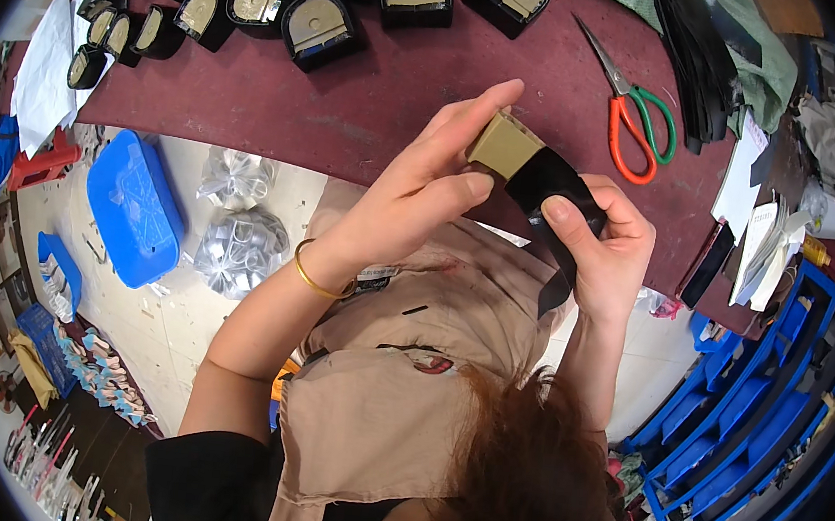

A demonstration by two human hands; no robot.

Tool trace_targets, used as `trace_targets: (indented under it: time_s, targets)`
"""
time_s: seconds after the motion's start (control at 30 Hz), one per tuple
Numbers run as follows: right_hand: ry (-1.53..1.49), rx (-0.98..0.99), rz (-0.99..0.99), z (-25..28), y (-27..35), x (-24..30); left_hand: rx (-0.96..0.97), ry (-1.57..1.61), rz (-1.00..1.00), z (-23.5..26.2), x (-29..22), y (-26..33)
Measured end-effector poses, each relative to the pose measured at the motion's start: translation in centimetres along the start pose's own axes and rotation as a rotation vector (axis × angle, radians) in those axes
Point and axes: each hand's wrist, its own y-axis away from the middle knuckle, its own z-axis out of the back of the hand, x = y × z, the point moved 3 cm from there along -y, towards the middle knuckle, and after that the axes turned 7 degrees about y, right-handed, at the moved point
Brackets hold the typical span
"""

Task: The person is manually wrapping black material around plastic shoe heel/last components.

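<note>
Over the near edge of the table, my left hand (409, 194) holds a khaki shoe heel block (506, 148) between its thumb and fingers. A glossy black strip (553, 185) lies against the block's right end, its tail hanging down. My right hand (608, 244) grips this strip, the thumb pressed on its face and the fingers curled behind. How far the strip goes round the block's far side is hidden. Beyond my hands stand several heels (319, 30) with black sides and khaki faces. Scissors (623, 87) with one red and one green handle lie open to the right.
More black strips (693, 66) lie in a bundle at the table's far right, near papers (765, 249). On the floor at left are a blue plastic basket (131, 208) and clear bags (243, 249). A blue rack (754, 423) stands at right.
</note>
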Motion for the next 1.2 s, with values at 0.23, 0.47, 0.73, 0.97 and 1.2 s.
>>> trace_targets:
  time_s: [0.23, 0.47, 0.73, 0.97, 1.2]
  targets:
    - [0.061, -0.019, 0.009, 0.2, -0.1, 0.0, 0.035, 0.024, -0.071, 0.0, 1.1, -0.4]
    - [0.231, -0.035, 0.199, -2.2, 0.3, 1.2, -0.149, -0.012, -0.199, 0.4, 1.1, -0.7]
    - [0.308, 0.048, 0.224, -0.8, 0.2, 2.7, -0.039, 0.706, -0.095, 1.7, 1.0, 0.3]
    - [0.264, 0.119, 0.148, -0.1, -1.4, 2.2, 0.036, 0.626, -0.029, 1.0, 1.7, 0.2]
    - [0.246, 0.138, 0.143, -1.4, -1.3, 1.7, 0.184, 0.747, 0.07, 0.9, 1.8, 0.0]
